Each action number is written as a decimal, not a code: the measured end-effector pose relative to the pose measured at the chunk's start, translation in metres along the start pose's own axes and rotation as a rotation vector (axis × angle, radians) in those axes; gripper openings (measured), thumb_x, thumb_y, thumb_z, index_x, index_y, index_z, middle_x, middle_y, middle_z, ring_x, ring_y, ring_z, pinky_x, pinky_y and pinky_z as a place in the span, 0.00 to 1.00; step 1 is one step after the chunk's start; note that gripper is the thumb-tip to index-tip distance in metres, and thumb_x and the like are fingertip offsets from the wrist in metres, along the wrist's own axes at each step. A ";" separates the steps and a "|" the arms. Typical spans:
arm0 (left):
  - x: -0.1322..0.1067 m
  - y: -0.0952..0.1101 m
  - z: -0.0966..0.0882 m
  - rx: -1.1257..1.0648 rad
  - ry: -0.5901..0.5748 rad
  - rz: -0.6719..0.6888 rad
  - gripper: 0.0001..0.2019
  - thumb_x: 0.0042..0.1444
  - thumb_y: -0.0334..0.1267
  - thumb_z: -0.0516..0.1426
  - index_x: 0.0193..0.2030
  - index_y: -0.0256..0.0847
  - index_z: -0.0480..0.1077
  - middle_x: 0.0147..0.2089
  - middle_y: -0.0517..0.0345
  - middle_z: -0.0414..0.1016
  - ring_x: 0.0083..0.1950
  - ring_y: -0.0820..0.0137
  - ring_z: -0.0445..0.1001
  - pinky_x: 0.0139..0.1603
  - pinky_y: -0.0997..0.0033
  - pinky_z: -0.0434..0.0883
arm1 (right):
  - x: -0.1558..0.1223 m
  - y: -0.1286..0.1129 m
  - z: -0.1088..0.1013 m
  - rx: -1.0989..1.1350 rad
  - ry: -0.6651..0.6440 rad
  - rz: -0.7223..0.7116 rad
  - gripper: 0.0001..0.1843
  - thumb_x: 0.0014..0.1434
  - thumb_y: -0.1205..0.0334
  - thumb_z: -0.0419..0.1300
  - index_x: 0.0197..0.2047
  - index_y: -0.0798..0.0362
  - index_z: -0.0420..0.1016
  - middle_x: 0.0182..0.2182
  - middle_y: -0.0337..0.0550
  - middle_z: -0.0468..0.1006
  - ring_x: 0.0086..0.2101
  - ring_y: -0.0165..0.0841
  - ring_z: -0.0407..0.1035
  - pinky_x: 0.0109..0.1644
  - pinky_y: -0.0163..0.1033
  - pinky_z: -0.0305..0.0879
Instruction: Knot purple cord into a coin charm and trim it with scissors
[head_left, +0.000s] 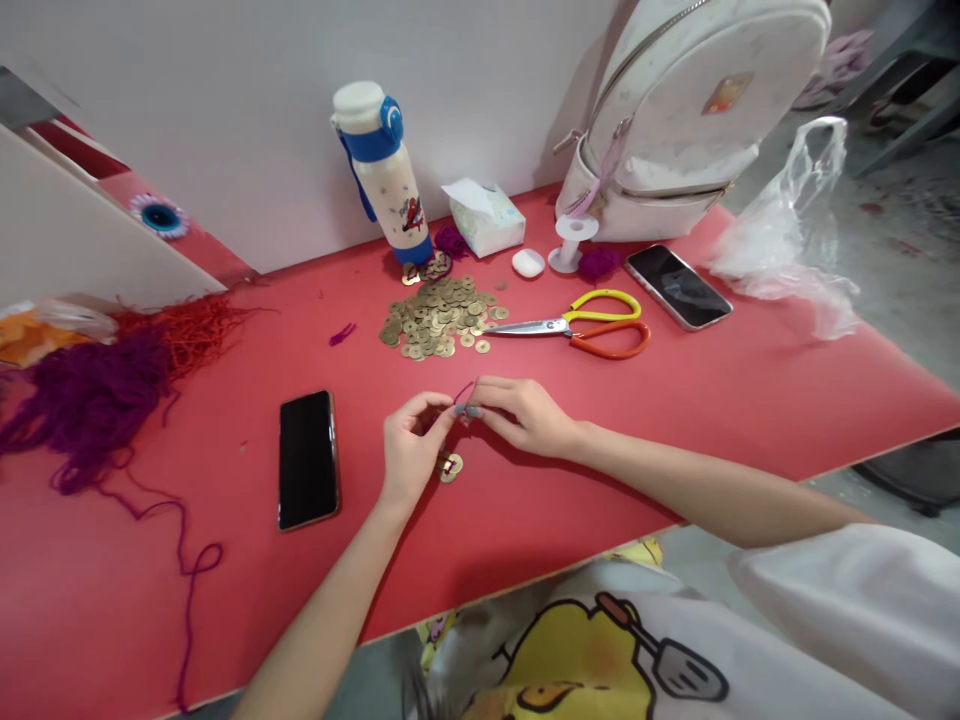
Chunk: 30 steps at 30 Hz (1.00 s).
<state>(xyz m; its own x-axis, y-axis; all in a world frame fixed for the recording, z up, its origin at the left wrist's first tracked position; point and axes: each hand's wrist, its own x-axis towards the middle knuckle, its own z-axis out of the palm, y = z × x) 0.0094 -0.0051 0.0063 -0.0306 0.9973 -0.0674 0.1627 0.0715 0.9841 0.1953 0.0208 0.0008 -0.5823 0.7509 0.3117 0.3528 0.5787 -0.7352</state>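
Observation:
My left hand (411, 448) and my right hand (529, 416) meet fingertip to fingertip above the red table. Both pinch a thin purple cord (466, 389), whose end pokes up between them. Just below my left fingers, a few brass-coloured coins with holes (450, 467) hang or lie with purple cord tied through them; whether they touch the table I cannot tell. Beyond my hands is a heap of similar holed coins (439, 315). Scissors (555, 327) with yellow and orange handles lie to its right, the tip touching the heap's edge.
A dark phone (308, 460) lies left of my hands, with purple yarn (105, 400) and red yarn (195, 335) farther left. Along the back stand a bottle (390, 190), a tissue pack (491, 222), a white spool (574, 240) and a backpack (675, 120). Another phone (679, 287) lies right.

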 end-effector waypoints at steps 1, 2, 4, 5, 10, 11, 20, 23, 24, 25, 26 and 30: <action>0.001 0.000 0.000 0.009 0.022 0.026 0.11 0.52 0.45 0.65 0.32 0.39 0.74 0.25 0.61 0.73 0.21 0.77 0.67 0.21 0.78 0.66 | 0.000 0.000 -0.001 -0.058 0.003 -0.013 0.11 0.68 0.66 0.49 0.38 0.53 0.72 0.35 0.44 0.76 0.33 0.31 0.69 0.34 0.34 0.57; 0.001 0.000 0.000 0.011 0.037 0.039 0.11 0.52 0.44 0.65 0.32 0.39 0.74 0.25 0.60 0.74 0.22 0.76 0.68 0.22 0.79 0.67 | 0.000 -0.001 -0.001 -0.131 0.012 -0.033 0.11 0.68 0.66 0.49 0.38 0.53 0.72 0.36 0.44 0.76 0.32 0.31 0.68 0.32 0.34 0.55; -0.001 0.001 0.001 -0.016 0.050 0.016 0.10 0.53 0.45 0.64 0.32 0.39 0.75 0.24 0.62 0.73 0.21 0.77 0.68 0.20 0.79 0.65 | -0.001 -0.002 -0.001 -0.287 0.033 -0.101 0.11 0.68 0.65 0.49 0.39 0.53 0.72 0.35 0.44 0.76 0.31 0.31 0.66 0.31 0.36 0.52; -0.002 0.002 0.002 -0.038 0.050 -0.005 0.11 0.54 0.45 0.64 0.32 0.39 0.74 0.23 0.63 0.71 0.19 0.77 0.66 0.18 0.79 0.64 | -0.002 -0.003 -0.001 -0.352 0.039 -0.144 0.12 0.68 0.65 0.48 0.38 0.53 0.72 0.35 0.44 0.76 0.30 0.32 0.66 0.31 0.37 0.51; -0.010 0.005 0.008 -0.133 0.006 -0.108 0.13 0.52 0.47 0.65 0.31 0.40 0.70 0.18 0.69 0.63 0.13 0.80 0.58 0.11 0.80 0.59 | -0.004 -0.006 0.001 -0.440 0.022 -0.251 0.13 0.69 0.63 0.47 0.38 0.53 0.71 0.33 0.44 0.75 0.28 0.31 0.64 0.31 0.38 0.51; -0.010 0.005 0.008 -0.132 0.008 -0.128 0.14 0.52 0.48 0.65 0.31 0.40 0.71 0.18 0.69 0.63 0.12 0.79 0.58 0.10 0.80 0.58 | -0.004 -0.006 0.001 -0.441 0.021 -0.246 0.14 0.69 0.63 0.47 0.38 0.53 0.71 0.32 0.44 0.75 0.28 0.31 0.64 0.31 0.38 0.51; -0.004 -0.002 0.000 0.251 0.087 0.117 0.06 0.55 0.41 0.63 0.32 0.41 0.77 0.30 0.58 0.79 0.28 0.71 0.73 0.29 0.75 0.70 | -0.005 0.002 0.000 -0.402 0.164 -0.128 0.16 0.71 0.55 0.51 0.39 0.49 0.78 0.37 0.42 0.78 0.31 0.29 0.69 0.30 0.36 0.53; -0.003 -0.002 0.000 0.378 0.045 0.190 0.05 0.57 0.39 0.62 0.32 0.42 0.78 0.31 0.58 0.80 0.30 0.70 0.74 0.33 0.73 0.69 | -0.004 0.003 0.000 -0.348 0.183 -0.113 0.16 0.70 0.53 0.53 0.37 0.49 0.79 0.35 0.41 0.77 0.30 0.28 0.69 0.30 0.35 0.53; -0.003 -0.001 -0.001 0.422 0.019 0.218 0.05 0.57 0.39 0.61 0.33 0.43 0.78 0.31 0.58 0.80 0.30 0.70 0.74 0.33 0.72 0.69 | -0.004 0.003 0.000 -0.333 0.177 -0.105 0.16 0.69 0.53 0.54 0.37 0.49 0.79 0.35 0.41 0.77 0.30 0.28 0.69 0.30 0.35 0.54; -0.003 -0.001 -0.002 0.464 -0.011 0.250 0.05 0.58 0.39 0.61 0.33 0.43 0.78 0.32 0.58 0.81 0.30 0.70 0.75 0.34 0.72 0.68 | -0.003 0.004 0.000 -0.315 0.167 -0.093 0.16 0.69 0.52 0.54 0.37 0.49 0.79 0.35 0.41 0.77 0.30 0.28 0.69 0.30 0.34 0.54; -0.003 0.000 -0.003 0.499 -0.043 0.282 0.06 0.59 0.39 0.60 0.34 0.43 0.78 0.33 0.58 0.81 0.31 0.69 0.75 0.34 0.72 0.68 | -0.003 0.004 0.000 -0.292 0.152 -0.077 0.16 0.69 0.52 0.54 0.37 0.49 0.79 0.36 0.42 0.77 0.30 0.28 0.69 0.30 0.34 0.54; 0.003 0.001 -0.012 0.537 -0.167 0.397 0.08 0.61 0.42 0.59 0.34 0.44 0.78 0.34 0.56 0.82 0.34 0.67 0.77 0.37 0.71 0.68 | -0.002 0.004 -0.001 -0.096 0.102 0.023 0.11 0.66 0.54 0.58 0.37 0.49 0.79 0.38 0.42 0.76 0.32 0.28 0.69 0.32 0.33 0.57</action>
<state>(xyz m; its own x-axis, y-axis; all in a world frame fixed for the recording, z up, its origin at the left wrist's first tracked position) -0.0022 -0.0023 0.0093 0.2779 0.9364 0.2145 0.5976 -0.3433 0.7246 0.1985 0.0218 -0.0019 -0.4977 0.7897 0.3587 0.4362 0.5853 -0.6835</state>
